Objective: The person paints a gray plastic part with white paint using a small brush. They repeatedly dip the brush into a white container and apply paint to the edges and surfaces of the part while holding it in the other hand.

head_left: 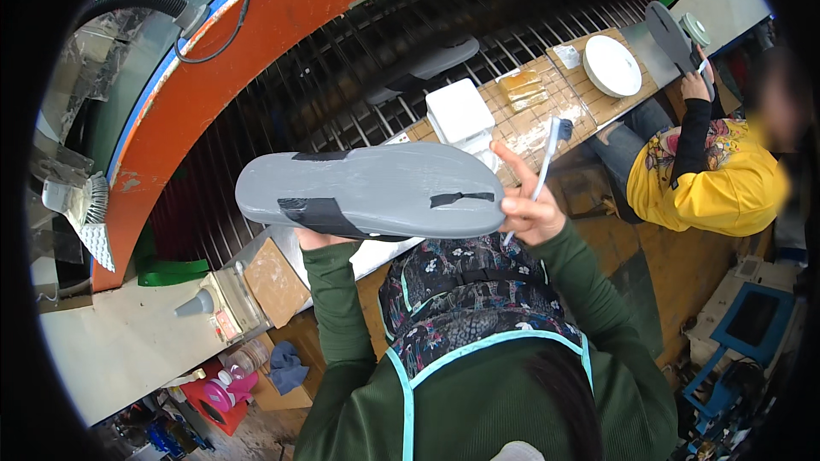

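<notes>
A long grey sandal sole [384, 179] is held up level in front of me, with black strap pieces along its edges and a black toe slit at its right end. Under its left half, my left hand [316, 240] grips it from below, most of its fingers hidden by the sole. My right hand [536, 213] touches the toe end with the thumb and, between its fingers, holds a white-handled toothbrush [547, 160], dark bristles up. Beyond the sole stands a white square container [459, 111].
A slatted conveyor [342, 51] runs behind an orange curved frame [162, 154]. On the wooden board lie yellowish blocks [523, 90] and a white bowl [612, 67]. At right, a person in yellow [713, 179] holds another dark sole [668, 34]. A scrub brush [81, 201] hangs at left.
</notes>
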Action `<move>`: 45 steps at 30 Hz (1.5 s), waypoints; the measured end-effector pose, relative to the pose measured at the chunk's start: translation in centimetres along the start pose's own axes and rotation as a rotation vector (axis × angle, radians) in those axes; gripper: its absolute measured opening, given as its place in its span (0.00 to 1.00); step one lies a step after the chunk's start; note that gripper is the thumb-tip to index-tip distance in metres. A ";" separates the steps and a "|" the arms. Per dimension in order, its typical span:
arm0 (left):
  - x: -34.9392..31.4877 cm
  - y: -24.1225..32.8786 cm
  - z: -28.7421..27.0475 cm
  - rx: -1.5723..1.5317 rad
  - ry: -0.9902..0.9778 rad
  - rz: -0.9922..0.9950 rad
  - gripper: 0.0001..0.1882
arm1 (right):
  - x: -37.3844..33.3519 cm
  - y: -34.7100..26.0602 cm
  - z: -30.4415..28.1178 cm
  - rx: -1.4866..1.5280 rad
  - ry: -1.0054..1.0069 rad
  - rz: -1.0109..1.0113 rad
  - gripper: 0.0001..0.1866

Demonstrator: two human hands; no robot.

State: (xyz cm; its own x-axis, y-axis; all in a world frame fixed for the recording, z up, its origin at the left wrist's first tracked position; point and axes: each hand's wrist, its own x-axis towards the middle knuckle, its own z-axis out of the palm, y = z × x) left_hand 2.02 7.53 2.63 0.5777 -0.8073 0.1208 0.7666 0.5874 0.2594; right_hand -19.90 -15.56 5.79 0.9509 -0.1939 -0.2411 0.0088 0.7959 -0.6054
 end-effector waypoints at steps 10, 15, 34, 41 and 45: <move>-1.7 -8.1 4.6 0.727 0.371 0.838 0.39 | 0.5 3.3 5.1 0.064 0.079 0.067 0.50; -0.6 -4.5 2.4 0.896 0.643 0.934 0.15 | 1.0 3.6 -0.6 -0.286 -0.123 0.136 0.48; -3.5 -0.5 2.3 0.890 0.602 0.412 0.13 | 5.9 5.2 -14.9 -2.136 0.692 -0.579 0.05; -3.4 -0.5 2.3 0.941 0.667 0.418 0.12 | 5.2 4.9 -15.1 -1.975 0.736 -0.294 0.07; -3.2 -1.0 3.6 0.857 0.587 0.391 0.12 | 4.7 4.4 -16.4 -1.340 0.738 0.050 0.12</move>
State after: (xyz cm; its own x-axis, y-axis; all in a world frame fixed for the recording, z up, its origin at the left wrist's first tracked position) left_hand -1.57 9.29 5.46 0.9542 -0.2895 -0.0751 0.1863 0.3788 0.9065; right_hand -20.44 -22.38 -10.52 0.5773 -0.7388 -0.3478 -0.6796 -0.1985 -0.7063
